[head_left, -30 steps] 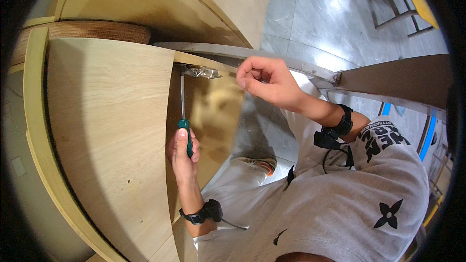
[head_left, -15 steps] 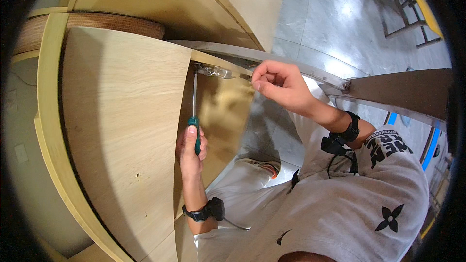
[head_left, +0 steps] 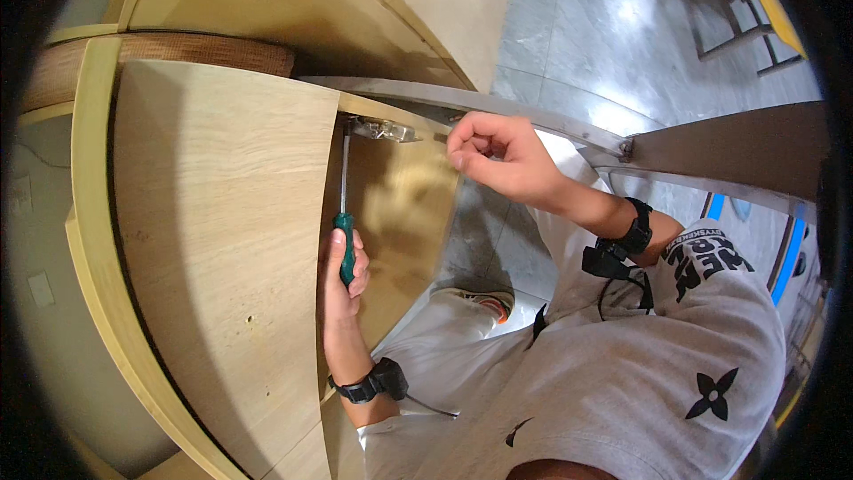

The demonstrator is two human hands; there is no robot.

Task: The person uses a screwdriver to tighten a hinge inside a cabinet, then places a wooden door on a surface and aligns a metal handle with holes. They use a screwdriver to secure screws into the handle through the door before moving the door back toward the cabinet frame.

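Screwdriver: one, with a green handle and a slim metal shaft; this screwdriver [head_left: 344, 222] runs nearly upright in your view, its tip end at the near end of the hinge (whether it sits in a screw is too small to tell).
Left hand: your left hand [head_left: 345, 268] wraps the green handle, thumb lying along one side and fingers closed round the other.
Right hand: your right hand [head_left: 498, 153] has its fingers curled in and the thumb near the index finger; you cannot tell from here whether anything small is between them. It is near the far end of the hinge, apart from the screwdriver.
Hinge: one metal cabinet hinge [head_left: 385, 130], mounted just inside the upper edge of the opening.
Wooden panel: one broad pale panel [head_left: 231, 213] left of the screwdriver, with two small marks or holes low on its face.
Wrist straps: two black ones, the left strap [head_left: 369, 384] and the right strap [head_left: 626, 236], one on each wrist.
Shoe: one visible shoe [head_left: 493, 302] below your hands.
Woven mat: one brown edge [head_left: 195, 53] behind the panel.
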